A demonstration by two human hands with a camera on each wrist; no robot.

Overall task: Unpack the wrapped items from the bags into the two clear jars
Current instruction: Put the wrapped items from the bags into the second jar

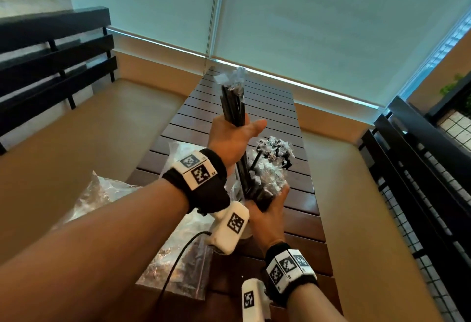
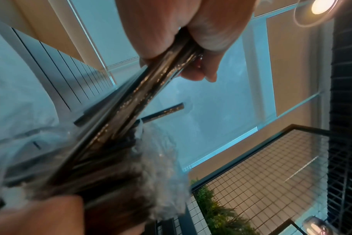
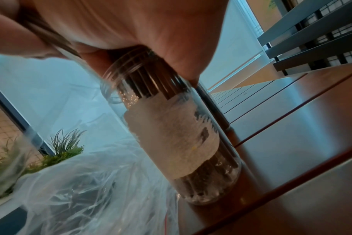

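Pale blinds and dark slatted benches enclose a slatted wooden table (image 1: 293,107) running away from the viewer. On its left side, crumpled clear plastic bags (image 1: 107,194) are spread, with dark wrapped items visible inside. Above the bags and toward the table's middle, the left hand (image 1: 230,140) is raised, its fingers curled round a bundle of black wrapped sticks (image 1: 233,102) whose frayed clear wrapper ends point upward; the bundle's lower ends reach down toward the right hand. Just right and lower, the right hand (image 1: 267,209) is wrapped round the threaded mouth of a clear jar (image 3: 171,130), which stands on the table and is packed with more dark sticks. Beyond it, further wrapped sticks (image 1: 274,148) are seen bristling upward; whether a second jar holds them cannot be told.
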